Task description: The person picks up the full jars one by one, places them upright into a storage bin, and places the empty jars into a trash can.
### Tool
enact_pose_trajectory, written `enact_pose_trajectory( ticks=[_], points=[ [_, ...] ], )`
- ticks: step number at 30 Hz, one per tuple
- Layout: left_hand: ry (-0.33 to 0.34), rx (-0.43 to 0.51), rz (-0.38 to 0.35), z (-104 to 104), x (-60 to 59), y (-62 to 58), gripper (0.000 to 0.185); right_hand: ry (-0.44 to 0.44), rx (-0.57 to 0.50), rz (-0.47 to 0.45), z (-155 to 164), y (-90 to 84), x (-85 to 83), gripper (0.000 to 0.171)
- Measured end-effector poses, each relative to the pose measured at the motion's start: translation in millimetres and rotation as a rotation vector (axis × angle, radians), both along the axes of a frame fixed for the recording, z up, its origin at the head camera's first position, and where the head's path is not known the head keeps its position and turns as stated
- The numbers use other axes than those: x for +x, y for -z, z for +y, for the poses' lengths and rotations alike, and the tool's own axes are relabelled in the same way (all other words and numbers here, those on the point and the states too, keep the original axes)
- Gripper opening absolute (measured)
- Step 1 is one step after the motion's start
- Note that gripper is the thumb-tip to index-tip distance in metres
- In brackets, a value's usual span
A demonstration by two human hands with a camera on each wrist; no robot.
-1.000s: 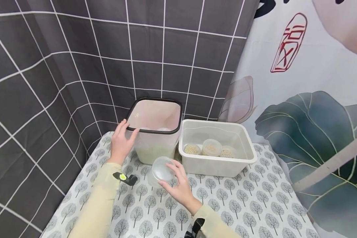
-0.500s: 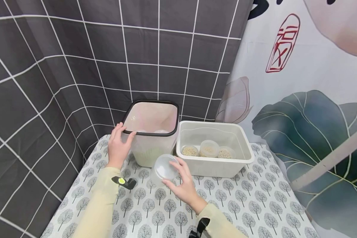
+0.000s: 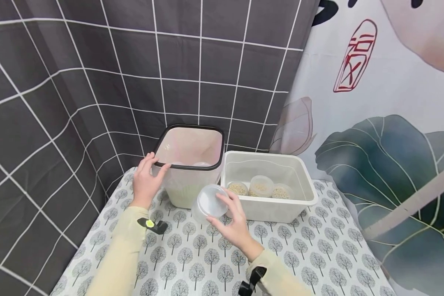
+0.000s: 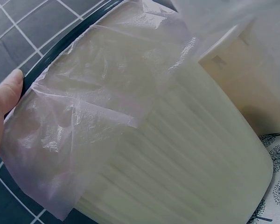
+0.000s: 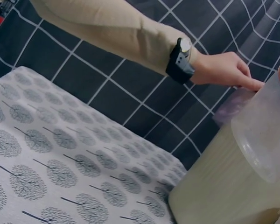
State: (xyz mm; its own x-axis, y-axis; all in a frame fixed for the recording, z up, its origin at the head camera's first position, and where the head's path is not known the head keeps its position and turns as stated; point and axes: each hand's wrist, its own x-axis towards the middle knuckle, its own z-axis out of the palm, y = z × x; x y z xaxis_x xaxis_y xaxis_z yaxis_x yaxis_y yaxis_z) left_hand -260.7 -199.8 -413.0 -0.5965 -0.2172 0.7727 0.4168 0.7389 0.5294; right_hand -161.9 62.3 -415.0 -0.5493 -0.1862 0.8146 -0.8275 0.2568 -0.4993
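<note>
A pale green trash bin [image 3: 185,193] with a black rim and a thin pinkish liner bag [image 4: 98,93] stands at the back left of the table. My left hand [image 3: 145,183] grips its rim at the left side, thumb on the rim in the left wrist view. With thumb and fingers, my right hand [image 3: 237,224] holds a clear round plastic tub [image 3: 211,201], tilted, in front of the bin; I see no contents in it. In the right wrist view the tub [image 5: 266,126] covers part of the bin, and only a fingertip of my right hand shows.
Right of the bin stands a white rectangular basin [image 3: 270,207]. Inside lie several clear round tubs [image 3: 260,187] with pale beans or beads. Something clear and round [image 3: 201,164] shows inside the bin. A tree-print cloth [image 3: 196,263] covers the table; dark checked curtain [image 3: 181,57] hangs behind.
My right hand has moved a little to the right and upward with the tub, towards the basin. My left hand stays on the bin's rim. The head view has shifted slightly.
</note>
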Motion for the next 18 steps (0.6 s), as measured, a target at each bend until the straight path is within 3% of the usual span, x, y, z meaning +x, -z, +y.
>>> enact_pose_trajectory(
  ticks=[12, 18],
  points=[
    [-0.006, 0.009, -0.015, -2, 0.9, 0.1, 0.043, 0.006, -0.012, 0.082, 3, -18.1, -11.1, 0.061],
    [-0.006, 0.008, -0.005, -2, 1.0, -0.8, 0.043, 0.005, -0.026, 0.079, 6, -30.1, -16.7, 0.062]
  ],
)
